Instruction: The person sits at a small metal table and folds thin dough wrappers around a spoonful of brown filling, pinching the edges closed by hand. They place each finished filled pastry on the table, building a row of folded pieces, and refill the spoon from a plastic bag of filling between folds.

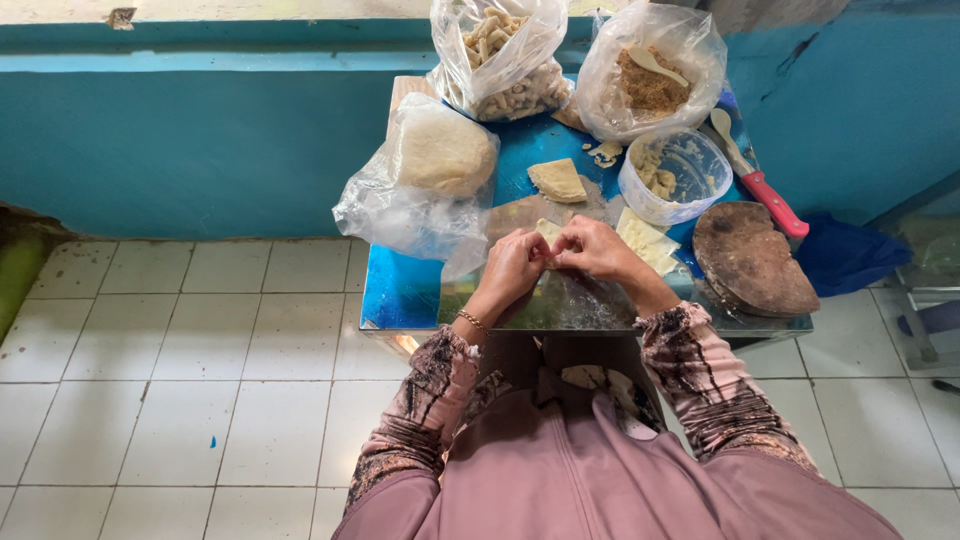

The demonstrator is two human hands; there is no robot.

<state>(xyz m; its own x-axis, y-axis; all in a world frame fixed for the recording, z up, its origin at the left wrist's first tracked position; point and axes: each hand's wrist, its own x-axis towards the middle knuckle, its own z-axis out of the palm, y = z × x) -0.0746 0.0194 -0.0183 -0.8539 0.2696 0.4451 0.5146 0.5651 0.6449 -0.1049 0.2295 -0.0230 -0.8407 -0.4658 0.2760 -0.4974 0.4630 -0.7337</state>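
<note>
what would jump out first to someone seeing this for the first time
Most likely the left hand and right hand, pressed together at the middle of the small blue table, pinching a pale piece of dough. Next, the clear bags at the table's far edge: a big dough lump on the left, finished pieces and brown filling behind. A red-handled knife lies at the right.
</note>
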